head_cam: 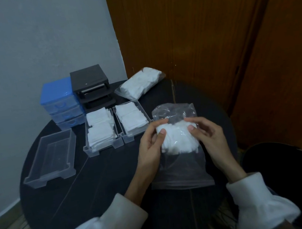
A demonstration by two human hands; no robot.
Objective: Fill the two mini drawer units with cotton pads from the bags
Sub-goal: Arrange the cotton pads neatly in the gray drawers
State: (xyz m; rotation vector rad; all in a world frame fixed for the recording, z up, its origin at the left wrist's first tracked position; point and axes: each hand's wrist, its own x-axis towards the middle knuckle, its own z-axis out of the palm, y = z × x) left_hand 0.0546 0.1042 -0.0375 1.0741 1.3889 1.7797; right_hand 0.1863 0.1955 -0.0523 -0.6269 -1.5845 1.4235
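A clear plastic bag of white cotton pads (178, 141) is held up over the round black table (101, 179). My left hand (152, 142) grips its left side and my right hand (209, 135) grips its right side. Two clear drawers (102, 133) (131, 119) packed with white pads stand side by side left of the bag. Further left lies an empty clear drawer (51, 159). At the back stand a blue drawer unit (60, 102) with its drawers in and a black drawer unit (92, 86) with open slots. A second full bag of pads (140, 82) lies behind the drawers.
The table stands in a corner, with a grey wall on the left and a wooden door (202, 31) behind and to the right. A dark round seat (290, 171) is at the lower right. Tiled floor shows at the lower left.
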